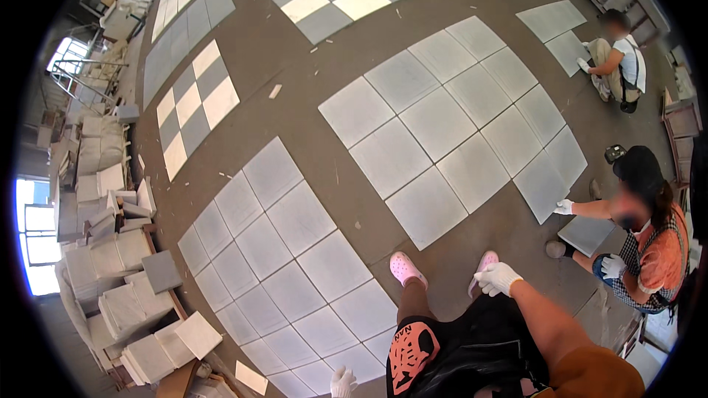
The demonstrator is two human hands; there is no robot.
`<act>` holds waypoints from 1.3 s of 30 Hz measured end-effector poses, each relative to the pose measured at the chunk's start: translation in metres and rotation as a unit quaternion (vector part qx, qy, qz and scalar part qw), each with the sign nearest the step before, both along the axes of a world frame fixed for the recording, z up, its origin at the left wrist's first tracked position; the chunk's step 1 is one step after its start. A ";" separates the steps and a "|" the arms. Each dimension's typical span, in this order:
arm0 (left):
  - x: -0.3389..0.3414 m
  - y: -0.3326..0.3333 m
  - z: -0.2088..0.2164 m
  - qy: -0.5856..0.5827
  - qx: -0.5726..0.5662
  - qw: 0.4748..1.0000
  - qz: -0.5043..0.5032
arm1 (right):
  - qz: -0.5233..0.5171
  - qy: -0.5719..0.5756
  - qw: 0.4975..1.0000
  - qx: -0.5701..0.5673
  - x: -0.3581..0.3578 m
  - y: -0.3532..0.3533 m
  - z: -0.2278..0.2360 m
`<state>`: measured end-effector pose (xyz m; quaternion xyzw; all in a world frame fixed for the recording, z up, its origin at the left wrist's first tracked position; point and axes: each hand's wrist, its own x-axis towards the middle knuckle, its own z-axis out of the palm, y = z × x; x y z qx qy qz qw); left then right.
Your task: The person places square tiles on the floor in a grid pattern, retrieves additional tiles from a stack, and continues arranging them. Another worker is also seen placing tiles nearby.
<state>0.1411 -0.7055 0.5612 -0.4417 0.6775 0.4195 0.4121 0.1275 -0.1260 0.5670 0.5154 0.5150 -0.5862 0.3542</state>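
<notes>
My right hand (498, 279), in a white knit glove, hangs over my pink clog (483, 265) with its fingers curled in; nothing shows in it. At the lower edge my left hand (343, 382), also gloved, is partly cut off by the frame. Its visible fingers are slightly apart and hold nothing I can see. Beneath and beside it lies a block of square grey tiles (282, 250) set in rows on the floor. A second block of pale grey tiles (439, 129) lies ahead of my feet.
At right, a crouching co-worker (656, 236) touches a corner tile (542, 180) with a gloved hand. Another person (623, 63) squats by two tiles (553, 21) farther back. Chequered tile groups (198, 107) lie beyond. Stacked tiles (136, 302) line the left side.
</notes>
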 end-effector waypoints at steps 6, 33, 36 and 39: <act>0.043 -0.078 -0.026 -0.017 0.058 0.997 -0.041 | 0.018 0.040 0.999 0.016 0.040 -0.006 0.018; -0.143 0.212 0.024 0.099 0.156 0.500 -0.846 | -0.646 -0.009 0.757 0.099 0.567 -0.110 0.062; -0.189 0.259 -0.032 0.273 0.281 0.256 -0.884 | -0.705 0.015 0.709 0.029 0.554 -0.183 0.058; -0.215 0.330 -0.031 0.326 0.277 0.225 -0.876 | -0.738 0.008 0.673 -0.054 0.505 -0.230 0.098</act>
